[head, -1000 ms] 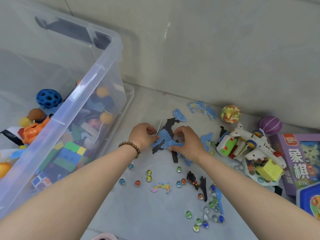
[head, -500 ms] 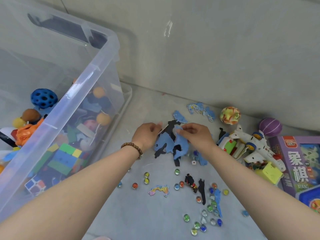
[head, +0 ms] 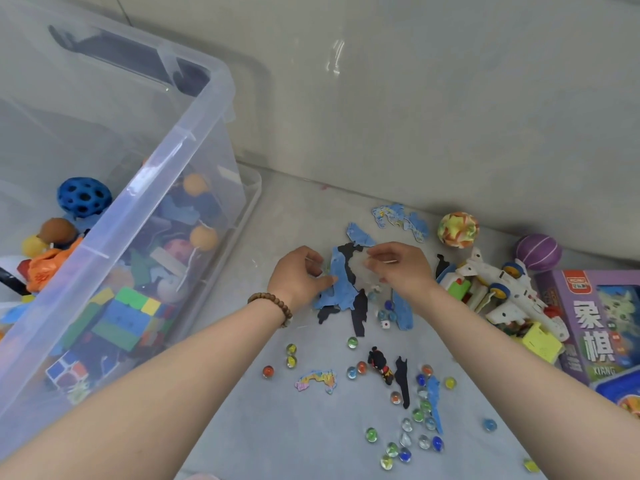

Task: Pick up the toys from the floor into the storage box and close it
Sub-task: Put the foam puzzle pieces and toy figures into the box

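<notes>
A clear plastic storage box (head: 180,140) stands open at the left, with balls, blocks and cubes inside. My left hand (head: 299,277) grips a bunch of blue and black puzzle pieces (head: 341,285) lifted just above the floor. My right hand (head: 398,266) pinches the top of the same bunch from the right. More puzzle pieces (head: 400,218) lie on the floor behind my hands. Several glass marbles (head: 405,441) are scattered on the floor nearer to me.
A white toy plane (head: 498,292), a yellow-red ball (head: 458,229) and a purple ball (head: 538,252) lie at the right by the wall (head: 415,98). A purple game box (head: 595,323) sits at the far right. A colourful puzzle piece (head: 317,381) lies near the marbles.
Both hands have gathered the blue and black puzzle pieces from the floor and raised them slightly. The view has tilted a little, shifting the box upward.
</notes>
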The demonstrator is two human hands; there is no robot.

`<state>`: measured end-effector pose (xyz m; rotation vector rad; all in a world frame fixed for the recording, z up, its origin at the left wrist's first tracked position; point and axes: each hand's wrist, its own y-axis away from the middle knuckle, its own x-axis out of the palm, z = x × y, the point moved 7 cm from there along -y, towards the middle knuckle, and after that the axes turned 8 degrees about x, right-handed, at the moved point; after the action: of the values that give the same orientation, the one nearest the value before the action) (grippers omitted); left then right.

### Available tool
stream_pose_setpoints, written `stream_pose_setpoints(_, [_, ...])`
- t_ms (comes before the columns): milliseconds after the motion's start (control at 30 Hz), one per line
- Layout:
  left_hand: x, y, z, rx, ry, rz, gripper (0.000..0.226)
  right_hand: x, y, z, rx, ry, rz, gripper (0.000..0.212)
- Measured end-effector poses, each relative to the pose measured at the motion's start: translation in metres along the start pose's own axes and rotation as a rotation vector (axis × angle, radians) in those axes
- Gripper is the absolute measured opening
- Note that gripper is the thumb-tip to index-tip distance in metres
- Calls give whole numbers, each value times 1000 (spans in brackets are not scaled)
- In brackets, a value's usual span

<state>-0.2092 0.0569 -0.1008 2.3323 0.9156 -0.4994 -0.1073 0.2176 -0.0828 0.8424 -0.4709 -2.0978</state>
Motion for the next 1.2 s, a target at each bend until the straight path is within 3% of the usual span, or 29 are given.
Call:
stream_pose_setpoints(233, [10,-4,-9,36,-246,47,48,0,-22,6,41,20,-132,47])
stream_pose_setpoints(567, [11,-10,-4,21,-169,46,44,12,-36,0,79,179,-250,25])
stream_pose_setpoints(700, [11,-9,0,29,-126,29,41,10,-34,3,109,179,-209,27])
stream_pose_setpoints(833, [8,-7,2,64,-132,-5,37,-2,-15,8,70,-20,-147,23])
stream_pose_setpoints(933, [5,-3,1,118,-98,2,26,3,2,2,142,-82,48,28])
stream_pose_setpoints(1033, [1,1,1,106,62,10,26,2,14,-1,132,117,228,23])
stream_pose_setpoints(1200, [9,4,-3,60,21,-25,45,-57,13,-15,-13,456,-78,22])
